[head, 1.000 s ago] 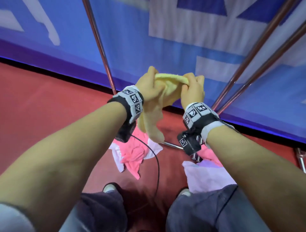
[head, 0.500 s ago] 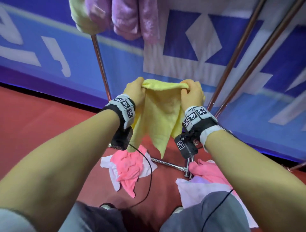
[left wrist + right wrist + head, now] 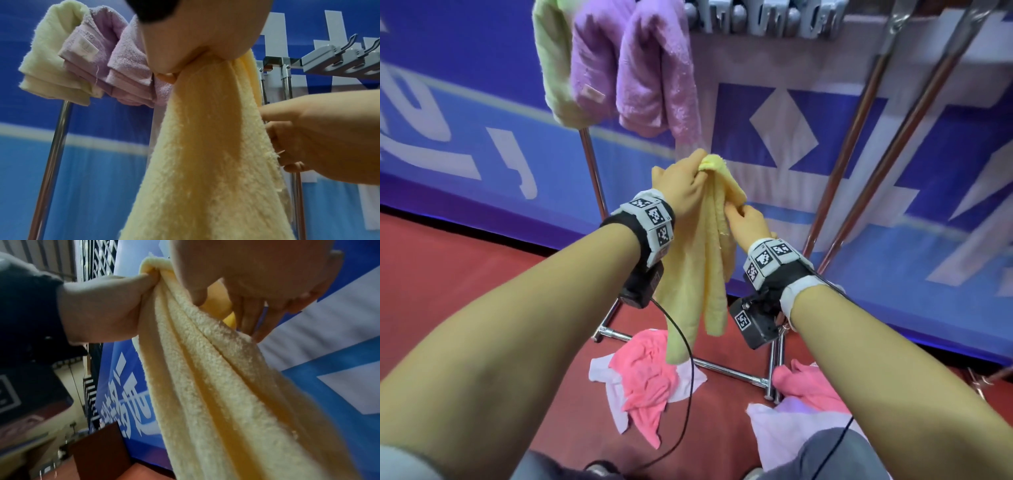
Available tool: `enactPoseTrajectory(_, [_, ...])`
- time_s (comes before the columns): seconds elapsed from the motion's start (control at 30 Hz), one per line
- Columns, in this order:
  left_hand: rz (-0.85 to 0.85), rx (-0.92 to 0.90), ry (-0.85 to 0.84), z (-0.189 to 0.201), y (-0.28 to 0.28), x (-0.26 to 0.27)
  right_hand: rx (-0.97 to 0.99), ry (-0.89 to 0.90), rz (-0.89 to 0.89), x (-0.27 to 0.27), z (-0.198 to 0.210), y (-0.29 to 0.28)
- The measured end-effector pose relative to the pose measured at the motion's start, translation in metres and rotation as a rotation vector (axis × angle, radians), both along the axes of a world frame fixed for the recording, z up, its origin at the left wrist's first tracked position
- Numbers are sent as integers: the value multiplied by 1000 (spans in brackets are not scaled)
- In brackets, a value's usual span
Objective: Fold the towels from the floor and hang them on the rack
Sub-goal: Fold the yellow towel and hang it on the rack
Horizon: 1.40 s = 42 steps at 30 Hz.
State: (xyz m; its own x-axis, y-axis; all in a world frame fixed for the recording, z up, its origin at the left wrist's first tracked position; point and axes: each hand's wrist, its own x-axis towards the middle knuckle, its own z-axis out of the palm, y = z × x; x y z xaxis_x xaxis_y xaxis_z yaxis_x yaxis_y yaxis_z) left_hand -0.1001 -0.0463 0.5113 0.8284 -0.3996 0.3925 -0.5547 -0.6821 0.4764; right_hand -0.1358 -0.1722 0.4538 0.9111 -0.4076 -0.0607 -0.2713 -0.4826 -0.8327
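The yellow towel (image 3: 705, 260), spread flat between both hands half a second ago, now hangs bunched in long folds. The left hand (image 3: 681, 188) has its fingers curled tight around the top corner, knuckles up. The right hand (image 3: 744, 222), just below at 4 o'clock, pinches the towel's right edge. Both forearms reach forward. The towel hangs in the air before the rack (image 3: 594, 171), just below the folded purple towels (image 3: 633, 68) at 12 o'clock. Pink towels (image 3: 647, 373) lie on the floor (image 3: 465, 274) at 6 o'clock.
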Motion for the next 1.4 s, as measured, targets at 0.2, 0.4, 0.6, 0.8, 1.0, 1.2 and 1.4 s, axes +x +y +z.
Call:
enactPoseTrajectory(0.2, [63,22,13,1,2,1,127,-219,-68,-3,9,6])
enactPoseTrajectory(0.4, [163,52,216,-7,7,6,-86,-269,-238,-9,16,-5])
enactPoseTrajectory(0.6, [129,170,203,-10,10,5,21,-340,-202,-15,21,-14])
enactPoseTrajectory(0.8, [114,-64,68,-1,17,8,53,-398,-141,-16,24,-19])
enactPoseTrajectory(1.0, [-57,-105,-23,6,1,-1,-230,-210,212,-13,24,-3])
enactPoseTrajectory(1.2, [-48,21,-5,-4,-1,2,-230,-475,64,-12,34,-7])
enactPoseTrajectory(1.4, [229,87,165,-29,4,-4,-187,-527,-57,-18,52,-14])
